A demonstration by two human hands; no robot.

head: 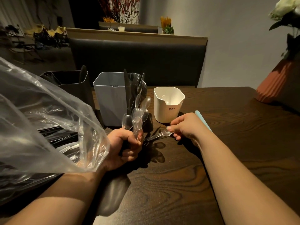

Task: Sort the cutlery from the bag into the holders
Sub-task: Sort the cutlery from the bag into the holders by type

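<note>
- Left hand (pixel 125 146): fingers (pixel 129 153) curled tight round a cutlery bundle (pixel 136 111) of clear spoons, black forks and a black knife, held upright in front of the grey holder (pixel 110 101).
- Right hand (pixel 186 125): pinches one clear spoon (pixel 167 133) by its bowl end, low over the desk (pixel 178 176), handle pointing back at the bundle, just beside the white holder (pixel 168 108).
- Bag (pixel 40 111): clear plastic on the left, draped over the left wrist, with lots of black cutlery left inside. Sorting looks far from done.
- Black holder (pixel 73 85): far left, half hidden behind the bag, one dark piece sticking up in it.
- Risk: the bundle is mixed and fanned out, so pulling one piece could drag others loose onto the desk.
- Risk: clear spoons are slippery and the pinch is thin, so the spoon may drop short of the white holder.
- Risk: the bag may slide off the wrist and spill.
- Risk: dim light could send a piece to the wrong holder.
</note>
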